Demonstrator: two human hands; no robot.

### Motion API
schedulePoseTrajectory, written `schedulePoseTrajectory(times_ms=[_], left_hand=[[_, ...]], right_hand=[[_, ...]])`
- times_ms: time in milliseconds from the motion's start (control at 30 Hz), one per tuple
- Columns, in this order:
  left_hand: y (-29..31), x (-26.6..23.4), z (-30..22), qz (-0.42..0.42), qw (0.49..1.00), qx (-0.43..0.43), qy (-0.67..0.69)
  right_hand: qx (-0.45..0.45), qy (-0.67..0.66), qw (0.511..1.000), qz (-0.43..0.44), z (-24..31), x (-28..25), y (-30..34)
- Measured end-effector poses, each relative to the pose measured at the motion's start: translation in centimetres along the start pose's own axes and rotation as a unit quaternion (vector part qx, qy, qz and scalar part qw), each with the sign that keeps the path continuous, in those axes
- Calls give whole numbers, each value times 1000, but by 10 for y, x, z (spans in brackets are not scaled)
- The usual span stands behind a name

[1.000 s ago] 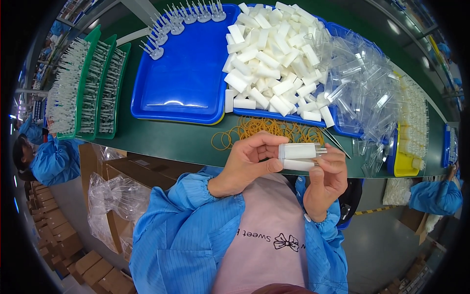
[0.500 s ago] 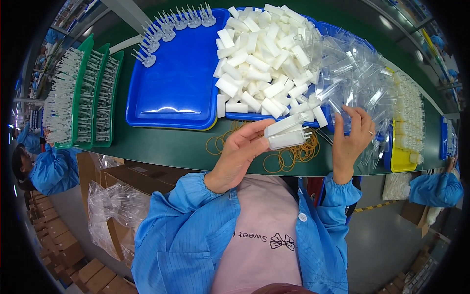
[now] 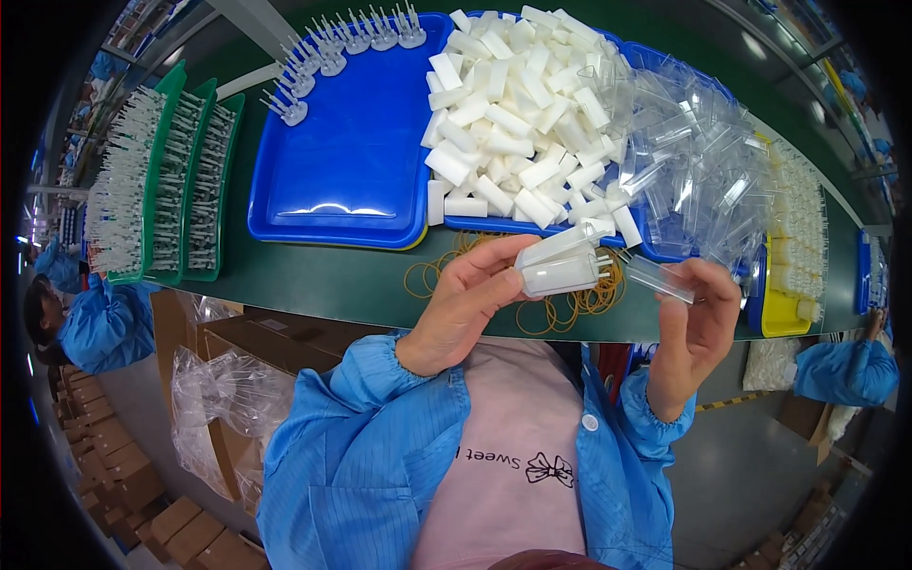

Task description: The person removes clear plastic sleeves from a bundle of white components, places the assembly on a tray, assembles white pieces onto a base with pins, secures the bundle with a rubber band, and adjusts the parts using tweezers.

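My left hand (image 3: 464, 312) holds a small clear-and-white plastic assembly (image 3: 560, 274) between thumb and fingers, above the table's near edge. White prongs stick out of its right end. In my right hand (image 3: 701, 328) a clear plastic sleeve (image 3: 655, 277) is pinched between thumb and fingers, its free end toward the assembly but apart from it. Behind the hands lies a heap of white rectangular blocks (image 3: 518, 123), and to its right a heap of clear plastic sleeves (image 3: 698, 157). Tan rubber bands (image 3: 598, 296) lie on the table, partly behind the assembly.
A blue tray (image 3: 342, 180) holds several pronged clear pieces (image 3: 332, 62) along its far edge. Green racks (image 3: 157, 180) of thin parts stand at left, a yellow tray (image 3: 787, 309) at right. Below the table are a cardboard box (image 3: 275, 342) and co-workers (image 3: 104, 328) sit beyond.
My right hand has come away from the heap of clear sleeves toward me, now with one sleeve in its fingers. My left hand keeps the assembly almost in place, turned slightly.
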State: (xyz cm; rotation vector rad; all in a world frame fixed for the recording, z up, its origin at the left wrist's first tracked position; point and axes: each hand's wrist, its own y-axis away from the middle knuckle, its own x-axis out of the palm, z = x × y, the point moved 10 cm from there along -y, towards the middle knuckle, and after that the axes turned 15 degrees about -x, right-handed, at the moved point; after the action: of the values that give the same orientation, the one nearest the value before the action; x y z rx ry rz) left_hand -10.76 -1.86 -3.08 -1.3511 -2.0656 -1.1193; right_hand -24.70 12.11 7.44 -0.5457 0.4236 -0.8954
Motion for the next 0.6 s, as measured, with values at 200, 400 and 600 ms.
schedulePoseTrajectory(times_ms=[200, 400, 600], left_hand=[[-1, 1, 11, 27, 993, -76, 85], [-5, 6, 17, 52, 985, -105, 125], [-4, 15, 15, 89, 984, -99, 117]], right_hand=[[-7, -40, 999, 3, 5, 11, 1], [-26, -22, 999, 40, 9, 13, 3], [-70, 85, 994, -6, 12, -1, 2]])
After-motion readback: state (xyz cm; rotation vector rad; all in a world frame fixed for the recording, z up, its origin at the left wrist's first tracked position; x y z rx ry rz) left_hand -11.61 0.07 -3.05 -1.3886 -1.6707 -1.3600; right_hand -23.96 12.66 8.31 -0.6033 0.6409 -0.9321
